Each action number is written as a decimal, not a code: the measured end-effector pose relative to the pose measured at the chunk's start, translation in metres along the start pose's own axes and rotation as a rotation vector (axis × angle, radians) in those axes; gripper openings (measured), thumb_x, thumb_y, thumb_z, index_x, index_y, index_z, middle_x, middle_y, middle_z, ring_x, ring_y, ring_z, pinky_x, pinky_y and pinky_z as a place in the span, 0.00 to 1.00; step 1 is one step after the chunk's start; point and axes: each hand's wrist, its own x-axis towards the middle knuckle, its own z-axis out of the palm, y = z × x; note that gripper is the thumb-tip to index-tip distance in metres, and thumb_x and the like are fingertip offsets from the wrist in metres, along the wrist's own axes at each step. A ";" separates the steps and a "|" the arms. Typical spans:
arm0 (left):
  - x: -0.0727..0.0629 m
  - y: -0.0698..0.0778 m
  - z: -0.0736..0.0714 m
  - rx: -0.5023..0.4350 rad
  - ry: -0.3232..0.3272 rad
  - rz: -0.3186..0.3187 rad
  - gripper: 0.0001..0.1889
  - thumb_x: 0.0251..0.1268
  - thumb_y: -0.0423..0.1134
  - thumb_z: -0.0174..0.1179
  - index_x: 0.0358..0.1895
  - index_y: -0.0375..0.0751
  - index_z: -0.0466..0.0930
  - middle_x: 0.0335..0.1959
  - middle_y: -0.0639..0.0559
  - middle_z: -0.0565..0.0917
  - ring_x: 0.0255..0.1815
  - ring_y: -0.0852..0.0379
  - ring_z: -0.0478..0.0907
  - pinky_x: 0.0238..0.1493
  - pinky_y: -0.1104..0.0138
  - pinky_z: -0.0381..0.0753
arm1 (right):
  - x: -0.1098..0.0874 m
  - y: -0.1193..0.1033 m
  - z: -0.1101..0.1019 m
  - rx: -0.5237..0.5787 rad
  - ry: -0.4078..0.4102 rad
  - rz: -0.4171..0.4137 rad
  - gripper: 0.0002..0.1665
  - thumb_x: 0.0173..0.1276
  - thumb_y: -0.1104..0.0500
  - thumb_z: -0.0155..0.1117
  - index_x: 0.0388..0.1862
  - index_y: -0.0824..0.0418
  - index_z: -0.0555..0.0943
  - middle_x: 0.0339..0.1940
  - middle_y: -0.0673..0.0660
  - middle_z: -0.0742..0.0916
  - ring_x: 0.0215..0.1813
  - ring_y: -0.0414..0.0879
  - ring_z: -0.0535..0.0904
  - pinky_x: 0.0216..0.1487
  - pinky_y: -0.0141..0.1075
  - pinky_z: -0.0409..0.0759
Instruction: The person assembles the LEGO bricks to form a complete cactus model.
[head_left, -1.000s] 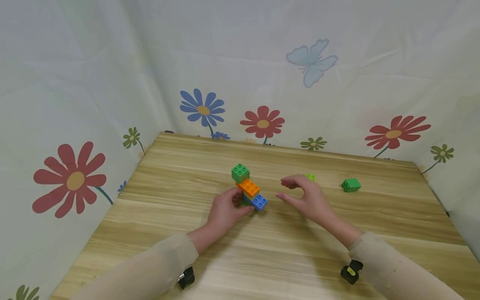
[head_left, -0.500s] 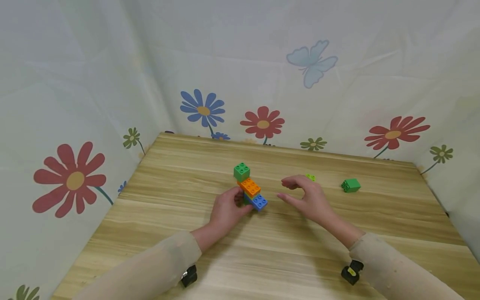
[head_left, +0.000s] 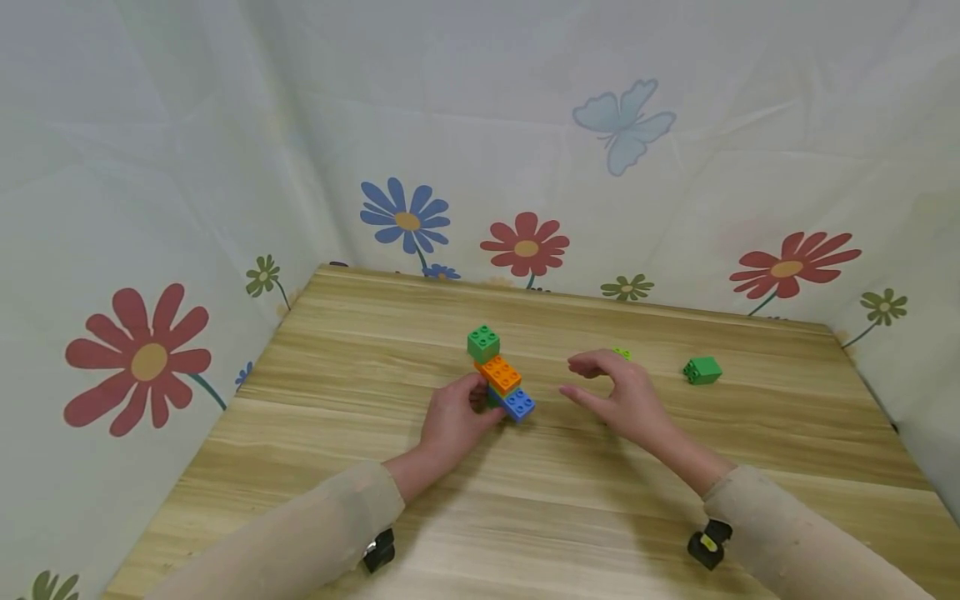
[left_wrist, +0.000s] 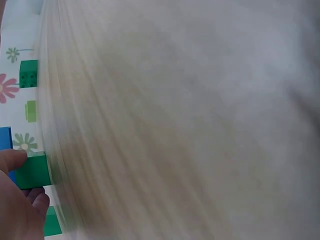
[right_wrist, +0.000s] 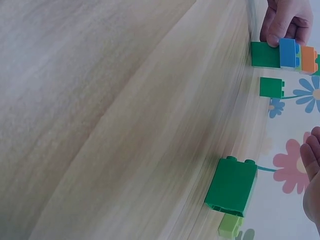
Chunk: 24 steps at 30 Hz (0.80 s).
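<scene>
No readable lettering, number or brand here! Lower right of the head view, a yellow patch shows on the black wrist device, too small to read. Over to the lower left of centre, the other black device carries a pale patch, just as illegible. Mid-frame, the orange brick and blue brick give the eye nothing legible on their studs. Across to the right wrist view, lower right: the green brick presents a plain, unlettered face.
</scene>
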 end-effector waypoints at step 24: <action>-0.003 0.000 -0.004 -0.035 -0.021 -0.020 0.21 0.59 0.37 0.81 0.54 0.40 0.86 0.54 0.45 0.91 0.53 0.49 0.88 0.56 0.56 0.89 | -0.003 0.003 -0.007 -0.028 0.009 -0.004 0.24 0.63 0.59 0.84 0.57 0.62 0.87 0.49 0.56 0.92 0.49 0.52 0.89 0.51 0.57 0.89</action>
